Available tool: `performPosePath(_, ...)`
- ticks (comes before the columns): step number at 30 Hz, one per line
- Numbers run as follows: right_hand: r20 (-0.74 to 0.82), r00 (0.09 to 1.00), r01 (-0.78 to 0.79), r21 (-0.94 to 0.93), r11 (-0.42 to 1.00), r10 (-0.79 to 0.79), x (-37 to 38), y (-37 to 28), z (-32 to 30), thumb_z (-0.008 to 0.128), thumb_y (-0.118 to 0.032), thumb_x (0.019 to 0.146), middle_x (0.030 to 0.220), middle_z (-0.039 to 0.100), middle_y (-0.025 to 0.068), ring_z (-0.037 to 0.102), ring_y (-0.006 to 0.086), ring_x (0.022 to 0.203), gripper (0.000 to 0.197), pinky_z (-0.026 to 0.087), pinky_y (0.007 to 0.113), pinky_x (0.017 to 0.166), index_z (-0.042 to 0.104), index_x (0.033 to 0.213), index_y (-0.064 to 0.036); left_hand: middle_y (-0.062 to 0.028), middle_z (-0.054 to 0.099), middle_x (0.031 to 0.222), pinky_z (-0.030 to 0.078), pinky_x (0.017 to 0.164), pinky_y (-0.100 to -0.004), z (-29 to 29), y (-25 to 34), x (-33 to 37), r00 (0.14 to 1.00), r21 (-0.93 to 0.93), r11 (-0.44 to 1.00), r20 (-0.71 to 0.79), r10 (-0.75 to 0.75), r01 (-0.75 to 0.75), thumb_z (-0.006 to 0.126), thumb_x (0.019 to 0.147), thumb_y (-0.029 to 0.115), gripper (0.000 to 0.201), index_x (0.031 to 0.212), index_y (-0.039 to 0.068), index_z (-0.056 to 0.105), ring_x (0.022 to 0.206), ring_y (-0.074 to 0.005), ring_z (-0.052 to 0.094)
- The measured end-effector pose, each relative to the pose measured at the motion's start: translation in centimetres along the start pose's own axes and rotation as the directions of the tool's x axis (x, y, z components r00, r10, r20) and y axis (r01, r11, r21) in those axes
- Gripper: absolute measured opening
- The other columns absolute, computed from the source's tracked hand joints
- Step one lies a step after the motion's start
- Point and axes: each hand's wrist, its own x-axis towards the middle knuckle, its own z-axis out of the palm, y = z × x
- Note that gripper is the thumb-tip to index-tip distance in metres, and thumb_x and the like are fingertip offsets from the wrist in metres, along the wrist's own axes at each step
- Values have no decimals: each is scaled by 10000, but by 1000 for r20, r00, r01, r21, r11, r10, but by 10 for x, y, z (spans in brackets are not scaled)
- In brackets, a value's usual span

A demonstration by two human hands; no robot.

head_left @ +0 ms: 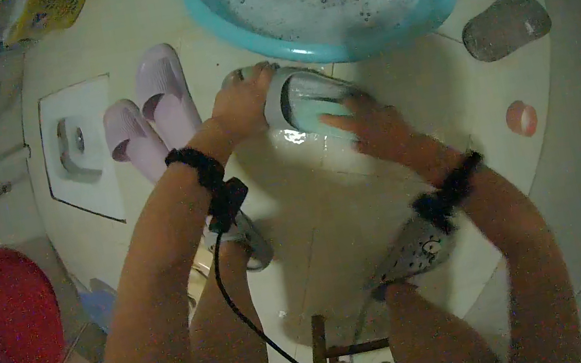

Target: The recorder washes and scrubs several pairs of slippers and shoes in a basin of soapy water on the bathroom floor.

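Low over the wet tiled floor, I hold a grey slipper with a pale mint inner surface (308,116). My left hand (243,103) is closed around its left end, the fingertips partly hidden. Across its right end lies my right hand (378,127), fingers bent over the mint part and the edge. Whether something small sits under those fingers, I cannot tell. Just beyond the slipper stands a light blue basin (298,50) of foamy water. Black bands circle both wrists, and a cable runs down from the left one.
A pair of pale purple slippers (163,87) rests left of my left hand, beside a white square panel (91,189) with a grey fitting. A red round object (16,311) is farther left. On the right lie a grey oval object (506,27) and a pink ring (521,118).
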Motion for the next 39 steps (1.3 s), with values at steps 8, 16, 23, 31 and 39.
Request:
performPosePath(8,15,1000,5,-5,1000,-5,26,-1,10,635,-119,696,1079,529,120,562,295,968,599,511,386,775,487,1257,-269,-164,423,1308,346,993,-449,-7,7,10,993,-39,992,31,118,-116,745,597,158,814,1293,49,337,1094,-394,492)
performPosePath(16,12,969,-241,-189,952,247,-46,-6,-15,670,-166,678,1032,536,143,569,291,921,646,527,390,701,465,1284,-256,-180,423,1289,324,983,-463,4,-14,4,979,47,981,-69,192,-189,661,662,202,733,1292,13,337,1091,-338,500)
performPosePath(23,-52,938,-345,-41,938,343,45,-5,21,585,-107,721,1026,538,143,567,294,921,584,512,399,711,485,1263,-302,-171,417,1294,338,961,-469,27,-19,21,979,125,972,-15,203,-200,656,660,184,717,1282,4,348,1135,-288,480)
performPosePath(31,179,900,-350,-249,903,398,-30,-3,-32,595,-140,722,1040,541,126,566,282,937,583,520,370,690,477,1270,-299,-167,405,1296,399,941,-399,8,-28,11,985,217,960,32,172,-175,792,558,314,925,1285,0,314,1137,-302,479)
performPosePath(39,-149,741,-652,70,755,654,-84,29,-66,663,-136,663,1067,503,154,546,327,943,761,488,385,777,360,1355,-230,-219,422,1274,432,882,-477,-21,110,-20,881,-485,852,468,64,195,504,838,488,688,1297,-2,353,1006,-460,515)
